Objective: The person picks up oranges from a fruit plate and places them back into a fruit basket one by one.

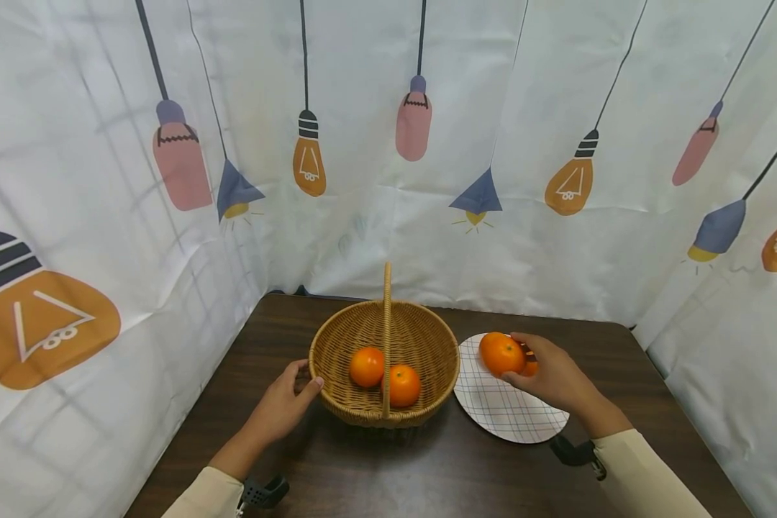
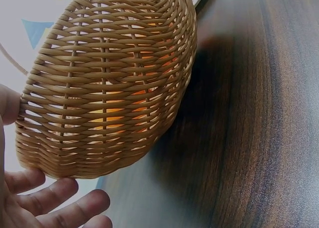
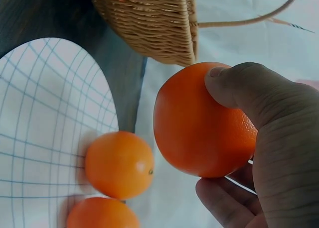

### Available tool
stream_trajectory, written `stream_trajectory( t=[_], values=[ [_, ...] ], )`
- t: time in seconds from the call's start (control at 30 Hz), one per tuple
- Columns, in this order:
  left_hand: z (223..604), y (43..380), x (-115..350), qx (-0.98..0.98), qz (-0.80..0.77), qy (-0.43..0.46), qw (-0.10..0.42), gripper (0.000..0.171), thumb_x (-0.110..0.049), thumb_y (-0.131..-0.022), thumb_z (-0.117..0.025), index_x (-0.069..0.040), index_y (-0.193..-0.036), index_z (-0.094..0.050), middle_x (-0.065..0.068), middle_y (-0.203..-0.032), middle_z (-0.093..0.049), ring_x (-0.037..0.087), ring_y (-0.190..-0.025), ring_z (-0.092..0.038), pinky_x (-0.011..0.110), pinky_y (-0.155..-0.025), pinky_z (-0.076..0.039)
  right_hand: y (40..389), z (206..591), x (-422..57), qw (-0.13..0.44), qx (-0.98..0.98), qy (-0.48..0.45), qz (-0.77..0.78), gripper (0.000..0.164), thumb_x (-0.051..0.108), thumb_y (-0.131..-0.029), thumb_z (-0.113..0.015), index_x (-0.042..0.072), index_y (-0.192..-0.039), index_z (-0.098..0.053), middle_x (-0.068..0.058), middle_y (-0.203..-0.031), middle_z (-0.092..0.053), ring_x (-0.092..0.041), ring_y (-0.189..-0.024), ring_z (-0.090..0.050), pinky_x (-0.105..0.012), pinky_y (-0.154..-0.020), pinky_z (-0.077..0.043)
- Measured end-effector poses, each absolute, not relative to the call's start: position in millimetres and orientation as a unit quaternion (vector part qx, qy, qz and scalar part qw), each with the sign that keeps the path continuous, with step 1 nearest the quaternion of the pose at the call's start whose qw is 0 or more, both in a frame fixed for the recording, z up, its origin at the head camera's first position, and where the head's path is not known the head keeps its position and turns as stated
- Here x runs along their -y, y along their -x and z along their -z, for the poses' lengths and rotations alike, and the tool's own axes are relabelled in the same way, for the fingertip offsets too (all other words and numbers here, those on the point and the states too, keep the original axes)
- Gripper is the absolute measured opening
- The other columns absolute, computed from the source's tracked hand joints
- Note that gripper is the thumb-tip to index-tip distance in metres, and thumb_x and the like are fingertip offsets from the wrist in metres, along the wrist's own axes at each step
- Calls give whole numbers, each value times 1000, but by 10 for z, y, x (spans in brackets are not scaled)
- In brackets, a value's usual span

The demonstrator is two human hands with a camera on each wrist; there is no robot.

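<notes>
A wicker basket (image 1: 430, 338) with an arched handle holds two oranges, one orange (image 1: 366, 367) left of the handle and another orange (image 1: 404, 388) beside it. My left hand (image 1: 283, 404) grips the basket's left rim, thumb at the edge and fingers against the outer weave (image 2: 104, 88). Over the plate (image 1: 505, 417), my right hand (image 1: 560, 378) holds an orange (image 3: 199, 121) between thumb and fingers. Two more oranges lie on the plate near its far edge: one orange (image 3: 119, 164) and a second orange (image 3: 102, 215), close together.
The round white plate has a blue grid pattern and sits right of the basket on a dark wood table (image 1: 395, 467). A white curtain (image 1: 375, 230) printed with lamps and bulbs hangs behind and at both sides. Each wrist wears a dark band (image 1: 265, 493).
</notes>
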State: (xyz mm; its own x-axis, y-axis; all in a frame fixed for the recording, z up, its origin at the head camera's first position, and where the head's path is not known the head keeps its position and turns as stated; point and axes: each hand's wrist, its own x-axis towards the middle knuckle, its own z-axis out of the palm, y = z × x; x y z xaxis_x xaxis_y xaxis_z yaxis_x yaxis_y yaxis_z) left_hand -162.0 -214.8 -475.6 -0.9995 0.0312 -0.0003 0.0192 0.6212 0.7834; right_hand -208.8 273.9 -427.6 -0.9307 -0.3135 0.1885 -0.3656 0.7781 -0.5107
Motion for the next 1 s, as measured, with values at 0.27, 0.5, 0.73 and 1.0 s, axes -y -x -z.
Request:
stream_trajectory(
  t=[0.27,0.5,0.73,1.0],
  values=[
    [4767,1629,2143,-900,-435,-12,6,77,-57,-103,-53,0,-151,-37,18,-139,-55,31,-118,-62,48,-92,-54,2156,4205,-2643,61,940,-192,-276,80,33,-83,-88,2,-146,-50,-19,-137,-58,-37,-110,-65,-53,-85,-57],
    [4743,1615,2138,-900,-436,-16,4,75,-54,-104,-54,1,-151,-38,19,-138,-56,32,-117,-62,48,-90,-54,2197,4131,-2533,63,935,-205,-283,79,33,-83,-88,4,-147,-50,-18,-139,-57,-35,-108,-66,-53,-86,-57],
    [4717,1593,2132,-898,-439,-18,7,73,-52,-104,-54,2,-151,-38,18,-138,-56,31,-116,-62,47,-89,-55,2247,4103,-2438,71,930,-219,-287,80,34,-84,-87,3,-148,-50,-17,-138,-58,-33,-110,-66,-51,-85,-57],
    [4720,1589,2128,-898,-440,-15,8,72,-50,-105,-55,1,-151,-38,18,-138,-56,30,-116,-62,46,-88,-55,2279,4052,-2309,62,927,-214,-302,81,35,-84,-87,5,-149,-49,-14,-139,-58,-34,-114,-65,-53,-88,-56]
  ],
)
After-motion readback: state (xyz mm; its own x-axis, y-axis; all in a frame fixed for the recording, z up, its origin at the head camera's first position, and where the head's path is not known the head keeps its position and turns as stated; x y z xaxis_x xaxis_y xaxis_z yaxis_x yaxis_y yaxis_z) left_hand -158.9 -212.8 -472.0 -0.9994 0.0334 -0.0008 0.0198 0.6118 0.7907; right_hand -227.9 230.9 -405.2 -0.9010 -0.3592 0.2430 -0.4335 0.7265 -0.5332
